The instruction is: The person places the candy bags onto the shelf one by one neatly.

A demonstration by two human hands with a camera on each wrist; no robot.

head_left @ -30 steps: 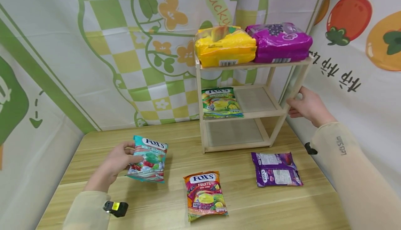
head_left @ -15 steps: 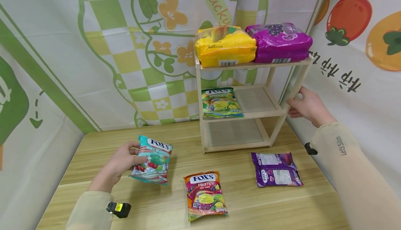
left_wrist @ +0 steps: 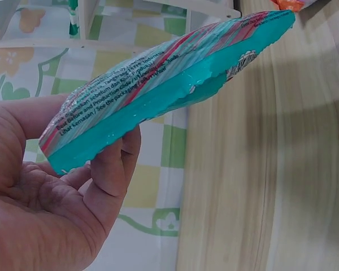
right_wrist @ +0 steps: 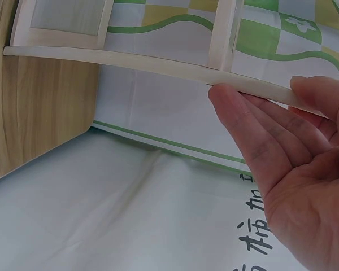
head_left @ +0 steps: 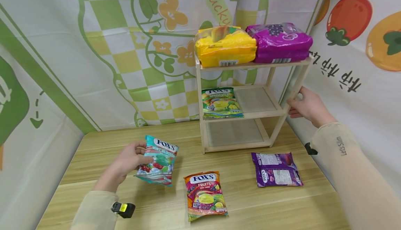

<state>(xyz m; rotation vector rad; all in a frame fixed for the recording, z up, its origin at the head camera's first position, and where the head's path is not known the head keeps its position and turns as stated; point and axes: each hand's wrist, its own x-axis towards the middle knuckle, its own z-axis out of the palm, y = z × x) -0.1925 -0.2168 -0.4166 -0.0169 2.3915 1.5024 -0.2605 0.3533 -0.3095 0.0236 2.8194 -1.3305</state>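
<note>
A teal Fox's Mint Blossom candy bag (head_left: 159, 160) is pinched at its left edge by my left hand (head_left: 130, 158), thumb in front and fingers behind. In the left wrist view the bag (left_wrist: 175, 70) is seen from its lower edge, held above the tabletop. My right hand (head_left: 310, 106) holds the front right post of a small wooden shelf (head_left: 244, 116). The right wrist view has the thumb and fingers of that hand (right_wrist: 294, 147) on either side of the post (right_wrist: 152, 66). A green Fox's bag (head_left: 220, 103) lies at the left of the middle shelf.
Yellow (head_left: 225, 49) and purple (head_left: 278, 44) packs sit on the top shelf. An orange-red Fox's Fruits bag (head_left: 205, 197) lies on the wooden table (head_left: 150, 205), front centre. A dark purple bag (head_left: 277, 169) lies back side up at the right. Patterned curtains (head_left: 109, 49) enclose the table.
My left hand has carried the teal candy bag steadily to the right, from the table's left side toward the middle. My right hand and the shelf have stayed where they were.
</note>
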